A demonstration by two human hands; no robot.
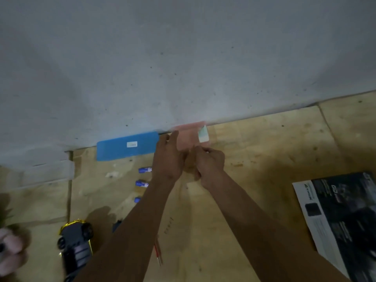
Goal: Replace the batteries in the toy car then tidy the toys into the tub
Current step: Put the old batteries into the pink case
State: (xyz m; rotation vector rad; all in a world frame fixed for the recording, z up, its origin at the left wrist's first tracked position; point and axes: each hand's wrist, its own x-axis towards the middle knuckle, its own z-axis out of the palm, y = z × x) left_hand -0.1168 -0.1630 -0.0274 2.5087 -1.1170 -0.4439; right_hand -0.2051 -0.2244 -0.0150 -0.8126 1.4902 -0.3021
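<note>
A yellow toy car [76, 247] lies upside down at the lower left, its dark underside up. Three blue batteries [144, 170] lie in a column left of my left forearm. A pink translucent container [188, 137] with a white-green label leans against the wall. My left hand [167, 157] reaches to its left side, fingers fairly straight and touching it. My right hand [209, 163] is curled just in front of it and pinches something small and pale; blur hides what it is.
A flat blue lid [127, 146] lies by the wall, left of the pink container. A red screwdriver [158, 251] lies under my left forearm. A black printed box [341, 218] sits at the right. A pink soft toy [10, 253] shows at the lower left edge.
</note>
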